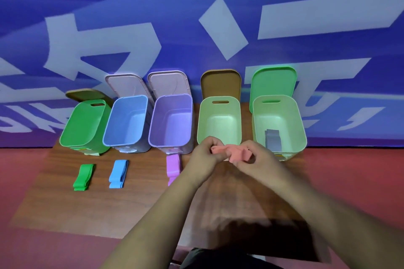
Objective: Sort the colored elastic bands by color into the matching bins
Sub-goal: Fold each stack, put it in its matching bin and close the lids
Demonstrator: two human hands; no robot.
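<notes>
Head view: a pink elastic band [237, 152] is held by the left hand [205, 153] and the right hand [261, 158], each grip curled around it, above the worktop [131, 203].

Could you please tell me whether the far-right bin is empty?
Not empty: a grey band lies on the bottom of the pale green far-right bin, near its front wall.

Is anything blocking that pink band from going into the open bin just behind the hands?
Nothing visible. The left hand and right hand hold the pink band just in front of the pale green bin; its brown lid stands propped behind it, leaving the top open.
</notes>
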